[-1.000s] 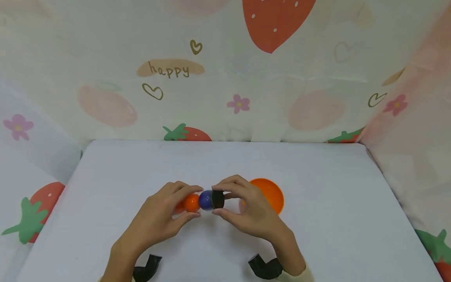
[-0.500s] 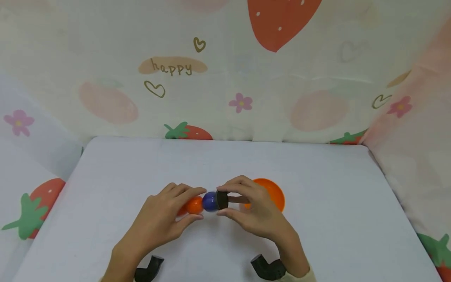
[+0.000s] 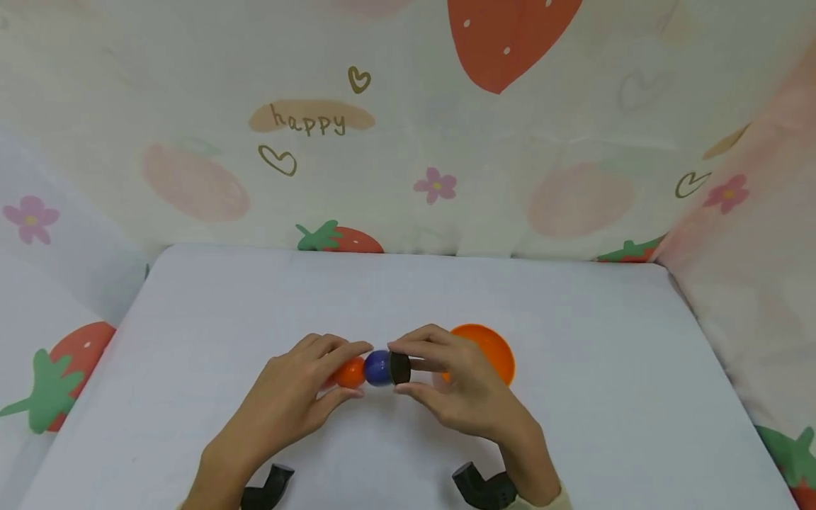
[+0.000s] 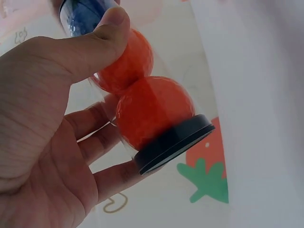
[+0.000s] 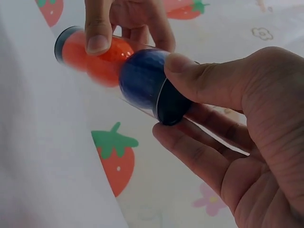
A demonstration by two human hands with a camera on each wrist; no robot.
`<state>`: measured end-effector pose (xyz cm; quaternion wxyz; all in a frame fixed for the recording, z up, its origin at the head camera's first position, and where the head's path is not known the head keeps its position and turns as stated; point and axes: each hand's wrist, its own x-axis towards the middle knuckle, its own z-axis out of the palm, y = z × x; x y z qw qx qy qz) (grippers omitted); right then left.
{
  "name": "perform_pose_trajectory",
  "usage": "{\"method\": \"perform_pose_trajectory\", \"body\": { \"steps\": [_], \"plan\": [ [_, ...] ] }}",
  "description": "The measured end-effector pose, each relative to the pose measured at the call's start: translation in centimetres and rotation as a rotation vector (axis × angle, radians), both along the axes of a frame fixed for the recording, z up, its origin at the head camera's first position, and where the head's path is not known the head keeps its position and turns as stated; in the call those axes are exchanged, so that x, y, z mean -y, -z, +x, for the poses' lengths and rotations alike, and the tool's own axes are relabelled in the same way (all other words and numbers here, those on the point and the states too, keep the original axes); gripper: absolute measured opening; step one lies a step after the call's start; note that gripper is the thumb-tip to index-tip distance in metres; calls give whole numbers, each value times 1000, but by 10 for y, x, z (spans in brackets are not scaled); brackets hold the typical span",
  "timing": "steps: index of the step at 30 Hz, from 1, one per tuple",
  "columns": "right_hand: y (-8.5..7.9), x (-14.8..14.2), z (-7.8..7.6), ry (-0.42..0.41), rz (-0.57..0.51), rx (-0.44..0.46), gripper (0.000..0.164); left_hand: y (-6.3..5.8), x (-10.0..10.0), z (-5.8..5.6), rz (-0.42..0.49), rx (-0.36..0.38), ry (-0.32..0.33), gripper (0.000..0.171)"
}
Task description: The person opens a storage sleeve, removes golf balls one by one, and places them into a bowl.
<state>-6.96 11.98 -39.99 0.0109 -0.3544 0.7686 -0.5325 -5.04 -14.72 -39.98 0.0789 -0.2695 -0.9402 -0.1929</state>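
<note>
A clear tube (image 4: 159,78) lies sideways between both hands, with a blue ball (image 3: 377,367) and two orange balls (image 4: 154,111) lined up inside. My left hand (image 3: 299,386) grips the tube around the orange balls, its thumb along the near side. At that end sits a black end cap (image 4: 175,142), which shows in the left wrist view. The thumb and fingers of my right hand (image 3: 462,379) pinch the other black cap (image 3: 400,368), beside the blue ball. In the right wrist view this cap (image 5: 172,102) fits against the tube's end.
Behind my right hand lies a round orange dish (image 3: 491,350), partly covered by the fingers. Black bent pieces (image 3: 270,487) show beside each wrist. The white table (image 3: 605,340) meets a strawberry-patterned cloth (image 3: 395,156) at its far edge.
Both hands and the tube shift slightly right in the view, then a touch back left and down. The grips on the tube and cap stay much the same.
</note>
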Motion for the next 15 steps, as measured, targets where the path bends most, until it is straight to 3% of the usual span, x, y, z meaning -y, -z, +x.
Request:
{"method": "perform_pose_trajectory", "body": {
  "steps": [15],
  "plan": [
    [2, 10, 0, 83, 35, -4, 45, -3, 6, 1, -23, -2, -50, 56]
  ]
}}
